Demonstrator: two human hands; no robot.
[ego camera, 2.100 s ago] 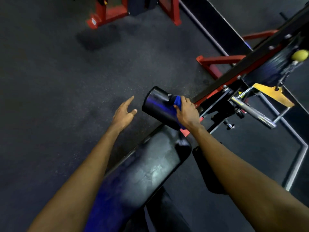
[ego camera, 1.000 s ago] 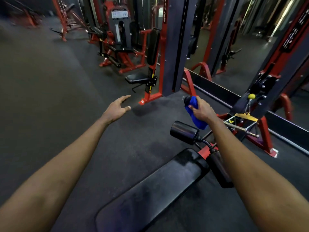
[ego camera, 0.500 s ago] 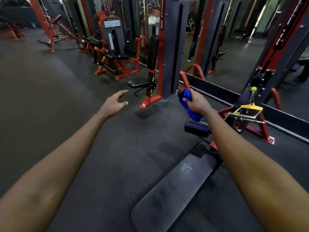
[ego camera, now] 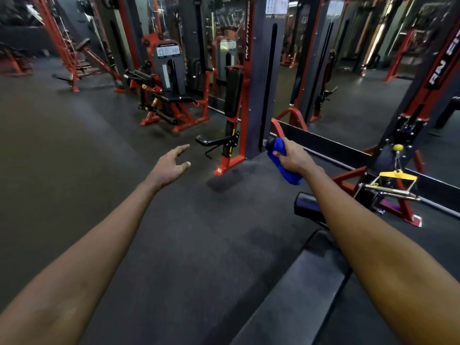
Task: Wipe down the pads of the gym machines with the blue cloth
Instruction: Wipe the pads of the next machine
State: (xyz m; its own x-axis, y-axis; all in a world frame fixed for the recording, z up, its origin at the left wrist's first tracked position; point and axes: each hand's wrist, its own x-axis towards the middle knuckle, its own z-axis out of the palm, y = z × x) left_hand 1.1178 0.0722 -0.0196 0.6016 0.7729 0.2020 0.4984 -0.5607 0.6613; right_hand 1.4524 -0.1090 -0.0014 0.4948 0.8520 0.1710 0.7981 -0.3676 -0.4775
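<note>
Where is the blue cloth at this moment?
In the head view, the blue cloth is right of centre, gripped in the right hand, held in the air just beyond the black roller pad.

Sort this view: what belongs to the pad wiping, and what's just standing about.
Job: blue cloth, gripped in right hand; roller pad; bench pad; seat pad ahead.
Standing about: yellow cable handle; yellow ball; empty left hand.
</note>
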